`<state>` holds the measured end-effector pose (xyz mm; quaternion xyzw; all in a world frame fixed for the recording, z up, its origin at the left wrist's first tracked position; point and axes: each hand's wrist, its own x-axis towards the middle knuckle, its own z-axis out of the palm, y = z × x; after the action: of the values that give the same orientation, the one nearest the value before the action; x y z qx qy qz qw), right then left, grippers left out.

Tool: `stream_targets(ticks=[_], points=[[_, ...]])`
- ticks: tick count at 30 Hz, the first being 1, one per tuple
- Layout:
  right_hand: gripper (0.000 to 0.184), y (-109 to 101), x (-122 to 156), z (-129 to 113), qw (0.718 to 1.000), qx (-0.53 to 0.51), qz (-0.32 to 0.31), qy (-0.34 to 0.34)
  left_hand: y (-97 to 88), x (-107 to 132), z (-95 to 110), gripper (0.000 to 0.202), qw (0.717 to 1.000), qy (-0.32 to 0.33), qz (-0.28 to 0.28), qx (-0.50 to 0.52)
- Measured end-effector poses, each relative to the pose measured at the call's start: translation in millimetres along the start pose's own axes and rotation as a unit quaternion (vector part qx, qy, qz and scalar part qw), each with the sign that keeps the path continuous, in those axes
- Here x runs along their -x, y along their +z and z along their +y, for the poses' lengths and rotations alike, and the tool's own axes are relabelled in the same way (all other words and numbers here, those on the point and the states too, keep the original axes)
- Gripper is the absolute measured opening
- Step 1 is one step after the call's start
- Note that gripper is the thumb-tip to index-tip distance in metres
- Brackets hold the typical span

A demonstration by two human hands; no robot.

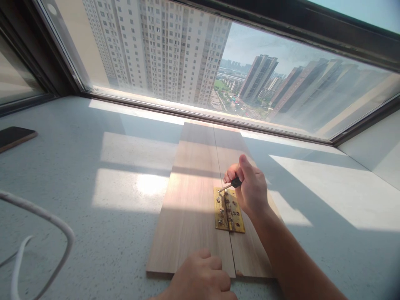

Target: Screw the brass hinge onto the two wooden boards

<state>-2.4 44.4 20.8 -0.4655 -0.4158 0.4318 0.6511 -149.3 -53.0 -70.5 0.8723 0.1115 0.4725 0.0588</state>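
Fingers of the left hand (204, 275) curl at the near edge of the left board (189, 204), hold indiscernible; slack pressure could let the board creep. Brass hinge (229, 211) spans the board seam (232, 254); the right hand (253, 191) grips a screwdriver (236, 182) slanted at its far-end screw (219, 191), and that tilt could cause slippage.

Ledge: before me runs a pale speckled ledge (118, 246), sunlit in patches, shaded elsewhere.
Boards: the left board (184, 216) and right board (250, 256) lie flat on it in front of me, side by side, a thin dark seam between.
Phone: dark-faced phone (15, 136), flat, far to my left.
Cable: white cable (67, 233) looping nearer me; I can't tell where it touches down.
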Motion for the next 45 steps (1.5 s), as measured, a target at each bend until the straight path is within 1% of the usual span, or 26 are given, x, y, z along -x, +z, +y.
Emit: stream_targets(ticks=[2,3,4,7,9,11,13,15,17,19,21,23,24,25,26,29,32,34,35,37,38,40,42,43,44,45], points=[[0.055,4,5,4,0.998,0.015,0.062,-0.022,-0.7,-1,0,0.052,1.0,0.001,0.0,0.001],[0.056,7,9,7,0.996,0.017,0.081,-0.031,-1.2,-1,0,0.049,1.0,0.0,0.001,0.001],[0.056,10,12,8,0.996,0.016,0.081,-0.038,-1.8,-2,1,0.048,1.0,-0.001,0.001,0.0],[0.054,16,19,11,0.999,0.008,0.016,-0.043,-2.7,-3,1,0.047,1.0,-0.002,0.006,0.001],[0.053,15,18,10,0.999,0.008,-0.019,-0.036,-2.5,-4,1,0.047,1.0,-0.001,0.009,0.0],[0.056,11,12,7,0.999,0.005,-0.049,-0.014,-1.8,-3,0,0.047,1.0,0.002,0.007,-0.003],[0.057,7,4,2,0.996,0.0,-0.091,0.022,-1.0,-1,0,0.048,1.0,0.004,0.002,-0.007],[0.049,3,-3,-2,0.991,-0.009,-0.124,0.057,-0.2,0,0,0.05,1.0,0.004,0.002,-0.009],[0.042,2,-7,-3,0.989,-0.023,-0.127,0.072,0.6,1,-1,0.051,1.0,0.006,0.001,-0.01],[0.044,2,-6,-1,0.994,-0.033,-0.09,0.054,1.2,1,-1,0.052,1.0,0.008,0.001,-0.008],[0.05,3,-3,3,1.0,-0.022,-0.017,0.009,1.3,1,-1,0.051,1.0,0.005,-0.001,-0.006],[0.054,6,2,9,0.998,0.009,0.054,-0.034,0.7,0,-1,0.049,1.0,0.002,0.0,-0.008],[0.055,8,4,11,0.996,0.021,0.069,-0.046,0.3,-1,0,0.048,1.0,0.002,-0.003,-0.009],[0.057,9,6,12,0.996,0.024,0.068,-0.048,-0.1,-1,0,0.047,1.0,0.002,-0.005,-0.01],[0.057,11,8,13,0.997,0.023,0.054,-0.045,-0.4,-1,0,0.047,1.0,0.002,-0.006,-0.011],[0.056,13,8,11,1.0,0.006,-0.016,-0.02,-0.1,0,0,0.046,1.0,0.004,-0.002,-0.016],[0.058,9,0,4,0.997,-0.002,-0.08,0.021,2.2,3,0,0.05,1.0,0.007,-0.004,-0.015],[0.052,4,-6,0,0.993,-0.009,-0.108,0.046,3.9,5,-1,0.057,1.0,0.009,-0.015,-0.016],[0.049,2,-8,0,0.992,-0.014,-0.111,0.052,4.5,6,-1,0.06,0.999,0.011,-0.022,-0.021],[0.046,0,-11,2,0.994,-0.023,-0.093,0.047,5.2,7,-1,0.065,0.999,0.013,-0.029,-0.031],[0.047,-1,-11,3,0.997,-0.025,-0.07,0.034,5.1,7,-2,0.066,0.999,0.014,-0.029,-0.034],[0.052,-1,-8,9,1.0,-0.011,0.0,-0.008,4.4,6,-2,0.065,0.999,0.014,-0.021,-0.03],[0.054,2,-3,14,0.997,0.021,0.065,-0.045,3.2,5,-1,0.063,1.0,0.011,-0.013,-0.019],[0.054,4,0,16,0.995,0.031,0.078,-0.053,2.5,5,-1,0.061,1.0,0.009,-0.013,-0.014],[0.053,6,3,17,0.995,0.034,0.074,-0.054,1.9,4,-1,0.059,1.0,0.008,-0.014,-0.009],[0.052,8,5,18,0.997,0.03,0.056,-0.049,1.4,3,-1,0.057,1.0,0.006,-0.015,-0.007]])
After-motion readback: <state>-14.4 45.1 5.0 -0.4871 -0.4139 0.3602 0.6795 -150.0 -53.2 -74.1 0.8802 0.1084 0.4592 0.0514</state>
